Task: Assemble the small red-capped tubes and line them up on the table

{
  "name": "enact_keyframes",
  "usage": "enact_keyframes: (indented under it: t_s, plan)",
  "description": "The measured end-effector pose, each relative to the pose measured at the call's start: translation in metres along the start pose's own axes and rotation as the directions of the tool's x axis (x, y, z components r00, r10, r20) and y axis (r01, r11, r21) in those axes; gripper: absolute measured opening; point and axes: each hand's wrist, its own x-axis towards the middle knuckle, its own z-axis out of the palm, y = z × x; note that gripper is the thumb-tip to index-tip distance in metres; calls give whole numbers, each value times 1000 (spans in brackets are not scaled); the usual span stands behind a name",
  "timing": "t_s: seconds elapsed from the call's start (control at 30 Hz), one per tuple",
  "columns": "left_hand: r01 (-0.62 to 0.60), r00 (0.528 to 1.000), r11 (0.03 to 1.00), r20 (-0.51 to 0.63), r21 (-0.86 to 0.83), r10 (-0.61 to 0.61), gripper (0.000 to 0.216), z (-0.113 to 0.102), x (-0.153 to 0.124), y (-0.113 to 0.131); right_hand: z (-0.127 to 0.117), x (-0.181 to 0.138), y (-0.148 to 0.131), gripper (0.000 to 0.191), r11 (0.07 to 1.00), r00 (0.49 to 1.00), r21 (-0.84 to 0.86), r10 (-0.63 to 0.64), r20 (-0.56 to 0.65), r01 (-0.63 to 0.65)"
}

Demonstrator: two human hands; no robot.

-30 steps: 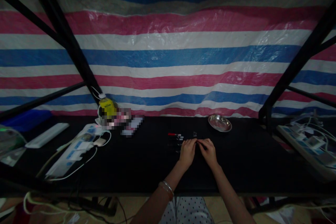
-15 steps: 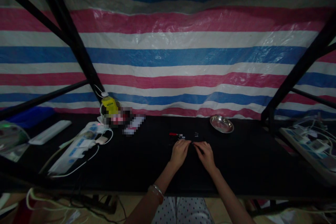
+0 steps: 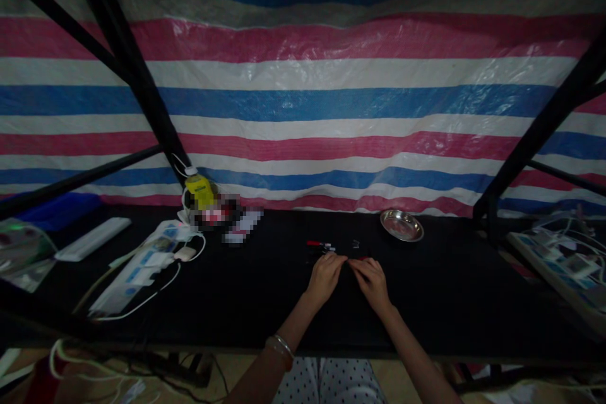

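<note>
My left hand (image 3: 326, 276) and my right hand (image 3: 372, 279) meet fingertip to fingertip over the black tabletop, both closed in a pinch. A small red piece (image 3: 363, 258) shows at the fingers of my right hand. What my left fingertips pinch is too small and dark to make out. Just beyond my left hand lies a thin red item with a pale end (image 3: 316, 243), among several small dark and light bits. Two tiny shiny metal pieces (image 3: 356, 243) lie beyond the gap between my hands.
A round metal dish (image 3: 402, 226) stands at the back right. Left, a white power strip (image 3: 137, 271) trails cables near a yellow bottle (image 3: 199, 192). Another power strip (image 3: 552, 265) sits far right. Black frame posts rise before a striped sheet (image 3: 303, 101).
The fingertips have come closer together, and the red piece at my right hand now shows. The whole view has shifted very slightly.
</note>
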Motion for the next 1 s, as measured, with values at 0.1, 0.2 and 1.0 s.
enact_keyframes:
  t_s: [0.1,0.2,1.0]
  plan:
    - [-45,999,998,19,-45,46,30,1,-1,1,1,0,-1,24,1000,1000,-12,-7,12,7]
    - [-18,1000,993,-18,-116,16,30,5,-3,0,2,0,-2,26,999,999,-44,-16,47,18]
    - [334,942,932,-16,138,-335,20,-38,-48,-6,11,-2,-15,25,949,950,68,311,-37,-308]
